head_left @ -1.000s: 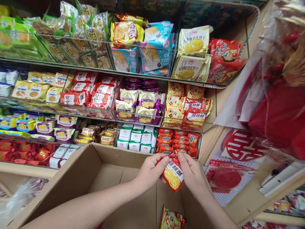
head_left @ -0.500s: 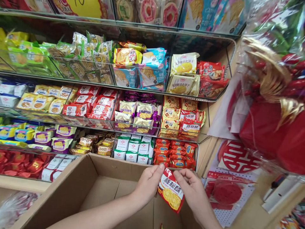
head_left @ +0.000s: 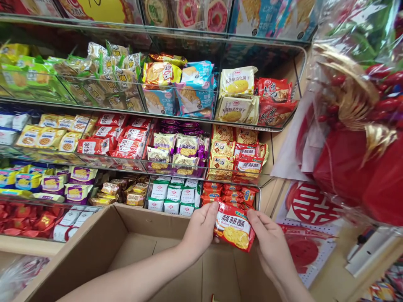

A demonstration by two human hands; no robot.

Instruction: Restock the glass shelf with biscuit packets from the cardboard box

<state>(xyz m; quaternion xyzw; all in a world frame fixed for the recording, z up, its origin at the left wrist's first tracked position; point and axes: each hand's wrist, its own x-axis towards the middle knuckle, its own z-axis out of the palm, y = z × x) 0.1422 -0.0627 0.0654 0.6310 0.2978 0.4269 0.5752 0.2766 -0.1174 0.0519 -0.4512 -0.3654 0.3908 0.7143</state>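
Note:
A red and white packet of walnut shortbread (head_left: 234, 228) is stretched between my two hands, its printed front facing me and slightly tilted. My left hand (head_left: 201, 224) pinches its left edge between thumb and fingers. At the upper right corner my right hand (head_left: 267, 233) grips it, thumb on the front. Both hands are above an open cardboard box (head_left: 135, 251). Just beyond them, on the shelf, similar red walnut shortbread packets (head_left: 248, 165) stand in a clear-fronted bin beside yellow packets (head_left: 220, 165).
Tiered shelves with clear fronts (head_left: 176, 167) hold many small snack packets. Orange-red packets (head_left: 212, 193) lie right behind my hands. On the right hang a plastic-wrapped red bouquet (head_left: 355, 167) and red paper decorations (head_left: 315, 205). A plastic bag (head_left: 22, 272) is at lower left.
The packet has been turned from a steep slant to nearly level and raised a little. My right hand has moved right and up with its corner; the left still grips the other edge.

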